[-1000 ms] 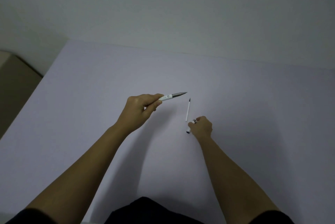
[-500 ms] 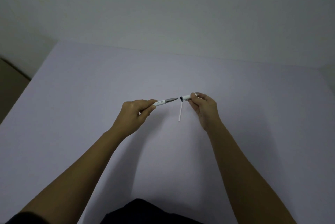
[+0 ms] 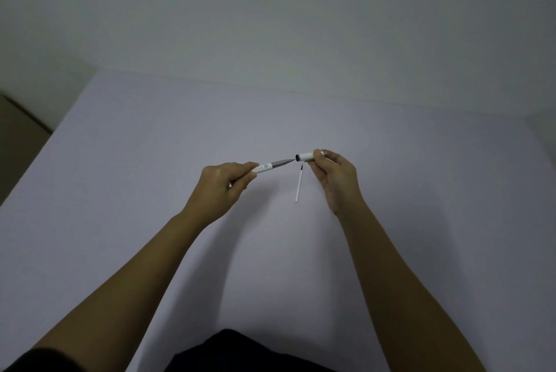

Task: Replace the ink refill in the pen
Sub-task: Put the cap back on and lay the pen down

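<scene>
My left hand [image 3: 222, 188] grips a white pen body [image 3: 272, 165] with a grey tapered front; its tip points right. My right hand [image 3: 334, 179] pinches a short white cap [image 3: 305, 157] whose dark open end faces the pen tip, almost touching it. A thin white ink refill [image 3: 298, 185] with a dark tip lies on the table just below the cap, between my hands.
The pale lilac table [image 3: 135, 176] spreads wide around my hands, with its far edge against a grey wall [image 3: 270, 16] and its left edge dropping to a brownish floor [image 3: 18, 143].
My right hand lifted the cap off the table and brought it up to the pen tip. The left hand shifted slightly right. The refill stays on the table.
</scene>
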### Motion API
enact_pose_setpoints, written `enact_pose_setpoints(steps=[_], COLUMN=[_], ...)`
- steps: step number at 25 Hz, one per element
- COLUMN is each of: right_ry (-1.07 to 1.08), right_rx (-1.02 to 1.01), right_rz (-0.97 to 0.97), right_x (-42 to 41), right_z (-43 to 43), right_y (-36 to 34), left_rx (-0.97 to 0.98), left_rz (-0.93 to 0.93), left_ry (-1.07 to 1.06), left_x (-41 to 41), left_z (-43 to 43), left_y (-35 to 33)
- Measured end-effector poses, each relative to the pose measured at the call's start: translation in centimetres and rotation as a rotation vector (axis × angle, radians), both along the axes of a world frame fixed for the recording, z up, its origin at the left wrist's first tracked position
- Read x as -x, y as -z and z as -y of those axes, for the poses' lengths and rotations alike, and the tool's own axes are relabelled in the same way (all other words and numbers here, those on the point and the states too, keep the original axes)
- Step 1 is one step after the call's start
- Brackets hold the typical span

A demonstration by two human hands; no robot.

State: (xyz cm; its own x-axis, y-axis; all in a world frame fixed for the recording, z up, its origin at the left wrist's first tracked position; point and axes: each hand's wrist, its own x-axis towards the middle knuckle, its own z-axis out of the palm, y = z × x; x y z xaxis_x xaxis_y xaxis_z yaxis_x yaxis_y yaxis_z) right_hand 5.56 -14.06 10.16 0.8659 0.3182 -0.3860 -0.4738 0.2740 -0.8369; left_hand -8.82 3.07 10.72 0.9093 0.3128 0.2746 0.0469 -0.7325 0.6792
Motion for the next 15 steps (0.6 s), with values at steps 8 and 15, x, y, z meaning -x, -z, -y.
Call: enact_pose_setpoints(steps=[8,15], right_ry=[-0.112,-0.207], right_rx=[0.074,0.181], right_rz=[0.125,0.211], right_x=[1.1,2.2], right_z=[-0.5,-1.6], right_y=[-0.7,0.5], left_rx=[-0.011,-0.029], left_rz=[0.014,0.059], left_ry=[0.024,-0.029], left_x=[-0.5,-0.1], left_z=[0.4,1.2], left_y=[-0.2,0.5])
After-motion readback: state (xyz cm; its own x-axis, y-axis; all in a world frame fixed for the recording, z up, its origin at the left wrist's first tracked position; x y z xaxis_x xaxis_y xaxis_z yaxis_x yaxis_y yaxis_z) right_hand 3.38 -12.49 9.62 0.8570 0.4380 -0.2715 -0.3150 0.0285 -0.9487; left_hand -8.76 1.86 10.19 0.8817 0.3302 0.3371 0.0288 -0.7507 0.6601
